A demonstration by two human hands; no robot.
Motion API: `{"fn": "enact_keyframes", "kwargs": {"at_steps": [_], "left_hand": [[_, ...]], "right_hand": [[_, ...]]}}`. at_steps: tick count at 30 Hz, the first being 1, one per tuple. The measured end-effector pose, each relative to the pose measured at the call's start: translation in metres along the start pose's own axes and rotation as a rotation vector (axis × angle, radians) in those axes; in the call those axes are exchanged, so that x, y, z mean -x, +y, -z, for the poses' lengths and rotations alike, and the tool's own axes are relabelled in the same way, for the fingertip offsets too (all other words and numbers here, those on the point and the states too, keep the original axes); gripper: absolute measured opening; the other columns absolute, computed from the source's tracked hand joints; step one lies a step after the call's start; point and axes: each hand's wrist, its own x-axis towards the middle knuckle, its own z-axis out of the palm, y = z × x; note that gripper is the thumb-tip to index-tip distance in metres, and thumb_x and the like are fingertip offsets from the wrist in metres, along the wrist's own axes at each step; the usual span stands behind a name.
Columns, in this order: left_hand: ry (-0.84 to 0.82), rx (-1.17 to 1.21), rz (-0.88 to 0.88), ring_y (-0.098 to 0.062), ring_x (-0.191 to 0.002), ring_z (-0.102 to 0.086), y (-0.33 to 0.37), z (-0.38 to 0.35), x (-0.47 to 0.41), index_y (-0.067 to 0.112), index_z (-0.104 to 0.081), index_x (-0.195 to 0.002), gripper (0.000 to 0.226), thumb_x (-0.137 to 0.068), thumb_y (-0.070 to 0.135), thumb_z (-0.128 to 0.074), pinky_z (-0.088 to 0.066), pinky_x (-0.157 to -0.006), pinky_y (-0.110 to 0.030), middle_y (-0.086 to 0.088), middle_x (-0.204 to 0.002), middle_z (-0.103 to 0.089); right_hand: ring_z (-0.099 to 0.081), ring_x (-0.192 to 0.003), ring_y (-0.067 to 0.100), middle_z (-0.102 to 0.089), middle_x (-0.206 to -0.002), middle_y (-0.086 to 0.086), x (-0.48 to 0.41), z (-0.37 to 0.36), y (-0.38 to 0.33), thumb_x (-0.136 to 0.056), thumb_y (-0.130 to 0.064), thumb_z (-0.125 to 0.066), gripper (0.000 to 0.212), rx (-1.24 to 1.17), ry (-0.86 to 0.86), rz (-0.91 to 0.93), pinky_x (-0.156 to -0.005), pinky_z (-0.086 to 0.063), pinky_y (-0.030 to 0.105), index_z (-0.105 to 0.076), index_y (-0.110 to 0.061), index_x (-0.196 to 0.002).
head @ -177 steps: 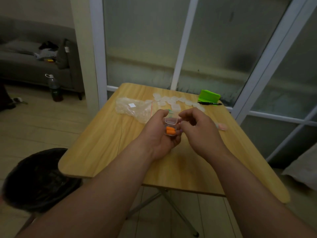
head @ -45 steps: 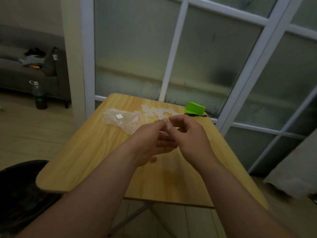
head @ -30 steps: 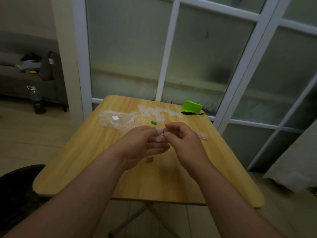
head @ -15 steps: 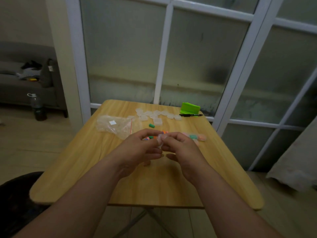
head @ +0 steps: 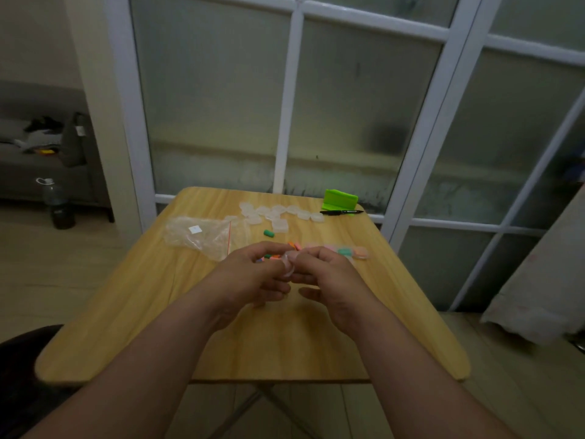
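Clear case [head: 287,267] pinched between curled fingers [head: 266,250] of left hand [head: 253,278] and right hand [head: 330,280], above bench [head: 285,346] centre, as half a second ago; coloured pieces [head: 296,246] at 12 o'clock, hidden 1.5 seconds ago.

The room is dim. A yellow wooden worktop [head: 285,343] stands on thin metal legs [head: 250,403]. Behind it is a big glass wall with white frames [head: 293,99] and cloudy glass [head: 215,106] that you cannot see through. The floor [head: 47,267] is pale and looks like wood. On the left is a cream wall [head: 38,36], and past it a grey sofa [head: 25,179] with some clothes [head: 41,134] on it. A dark bottle [head: 60,207] stands on the floor in front of the sofa. A pale cloth [head: 538,280] hangs at the right edge. Something big, round and dark [head: 19,359] sits low on the left.
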Motion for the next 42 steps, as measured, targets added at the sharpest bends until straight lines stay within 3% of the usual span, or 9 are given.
{"fn": "enact_keyframes", "kwargs": {"at_steps": [7, 11, 20, 24, 26, 29, 34, 38, 42], "left_hand": [[0.002, -0.006, -0.007, -0.025, -0.078, -0.069, -0.003, -0.004, -0.004, 0.019, -0.077, -0.117, 0.023, -0.096, 0.012, -0.071, -0.06, -0.066, -0.027, -0.016, -0.089, -0.074], [0.021, -0.005, -0.003, -0.026, -0.076, -0.068, -0.005, -0.004, -0.008, 0.015, -0.078, -0.112, 0.022, -0.095, 0.006, -0.068, -0.057, -0.061, -0.027, -0.016, -0.084, -0.073], [0.054, -0.041, 0.019, -0.026, -0.073, -0.072, -0.006, -0.003, -0.011, 0.013, -0.077, -0.108, 0.015, -0.095, 0.011, -0.069, -0.059, -0.066, -0.033, -0.018, -0.087, -0.073], [0.077, -0.047, 0.027, -0.027, -0.073, -0.071, -0.005, -0.003, -0.01, 0.011, -0.076, -0.107, 0.013, -0.096, 0.014, -0.069, -0.057, -0.065, -0.034, -0.018, -0.086, -0.071], [0.077, -0.029, 0.03, -0.03, -0.073, -0.064, -0.004, -0.002, -0.008, 0.005, -0.073, -0.111, 0.016, -0.097, 0.011, -0.067, -0.05, -0.063, -0.034, -0.02, -0.084, -0.065], [0.079, -0.015, 0.038, -0.031, -0.078, -0.053, -0.004, -0.003, -0.007, -0.001, -0.07, -0.115, 0.019, -0.098, 0.009, -0.065, -0.043, -0.06, -0.032, -0.019, -0.084, -0.059], [0.116, -0.045, 0.045, -0.024, -0.071, -0.073, 0.003, 0.006, -0.007, 0.011, -0.074, -0.112, 0.018, -0.1, 0.018, -0.062, -0.062, -0.069, -0.035, -0.016, -0.081, -0.074], [0.101, 0.064, 0.055, -0.023, -0.078, -0.076, 0.003, 0.01, -0.008, 0.013, -0.073, -0.116, 0.02, -0.102, 0.019, -0.061, -0.065, -0.072, -0.033, -0.014, -0.087, -0.077], [0.127, 0.164, 0.038, -0.026, -0.081, -0.077, -0.001, 0.008, -0.011, 0.006, -0.069, -0.121, 0.023, -0.103, 0.01, -0.056, -0.066, -0.077, -0.036, -0.02, -0.093, -0.078]], "right_hand": [[-0.075, -0.095, 0.021, -0.081, -0.104, 0.011, -0.003, 0.003, 0.003, -0.094, -0.028, -0.074, 0.015, -0.026, 0.007, -0.01, -0.08, -0.052, 0.036, -0.075, -0.016, -0.103], [-0.075, -0.089, 0.018, -0.08, -0.103, 0.014, -0.005, 0.001, 0.005, -0.094, -0.026, -0.074, 0.027, -0.006, 0.034, 0.018, -0.076, -0.053, 0.033, -0.074, -0.006, -0.111], [-0.075, -0.083, 0.02, -0.08, -0.097, 0.017, -0.009, -0.003, 0.009, -0.092, -0.024, -0.076, 0.026, 0.013, 0.076, 0.067, -0.069, -0.055, 0.029, -0.072, -0.003, -0.108], [-0.072, -0.076, 0.017, -0.078, -0.085, 0.012, -0.011, -0.01, 0.011, -0.072, -0.037, -0.076, 0.048, 0.011, 0.083, 0.079, -0.064, -0.055, 0.029, -0.071, -0.002, -0.105], [-0.072, -0.075, 0.019, -0.078, -0.085, 0.012, -0.013, -0.013, 0.013, -0.069, -0.039, -0.073, 0.047, 0.022, 0.09, 0.082, -0.066, -0.057, 0.032, -0.071, -0.004, -0.1], [-0.074, -0.077, 0.024, -0.079, -0.09, 0.017, -0.016, -0.015, 0.016, -0.076, -0.034, -0.075, 0.041, 0.031, 0.09, 0.085, -0.07, -0.06, 0.037, -0.07, -0.001, -0.1], [-0.072, -0.081, 0.027, -0.076, -0.093, 0.018, -0.02, -0.014, 0.014, -0.097, -0.017, -0.068, 0.017, -0.018, 0.124, 0.083, -0.071, -0.064, 0.041, -0.071, -0.001, -0.102], [-0.076, -0.09, 0.031, -0.078, -0.103, 0.018, -0.022, -0.014, 0.01, -0.1, -0.017, -0.063, 0.018, -0.061, 0.119, 0.085, -0.066, -0.064, 0.038, -0.073, -0.005, -0.109], [-0.076, -0.08, 0.023, -0.077, -0.089, 0.002, -0.025, -0.016, 0.012, -0.102, -0.025, -0.061, 0.014, 0.265, 0.328, 0.186, -0.06, -0.065, 0.04, -0.072, -0.019, -0.096]]}}
